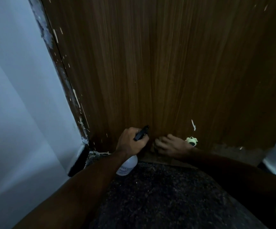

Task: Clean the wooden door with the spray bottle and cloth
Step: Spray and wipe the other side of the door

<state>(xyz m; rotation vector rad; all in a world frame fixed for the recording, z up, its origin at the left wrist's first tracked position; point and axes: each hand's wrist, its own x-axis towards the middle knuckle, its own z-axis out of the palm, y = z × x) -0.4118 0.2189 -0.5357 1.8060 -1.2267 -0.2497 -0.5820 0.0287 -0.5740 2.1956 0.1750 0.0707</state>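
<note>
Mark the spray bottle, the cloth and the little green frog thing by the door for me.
spray bottle (pixel 128 164): head view, on its white body below the left hand.
cloth (pixel 154 146): head view, on the bit showing under the right hand's fingers.
green frog thing (pixel 191 140): head view, on its pale green body.

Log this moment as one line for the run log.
left hand: grips spray bottle, nozzle toward wooden door | right hand: presses cloth low on door | stage: wiping bottom edge

Both arms outstretched low, left hand (pixel 130 142) clenched, right hand (pixel 170 145) fingers spread.
</note>
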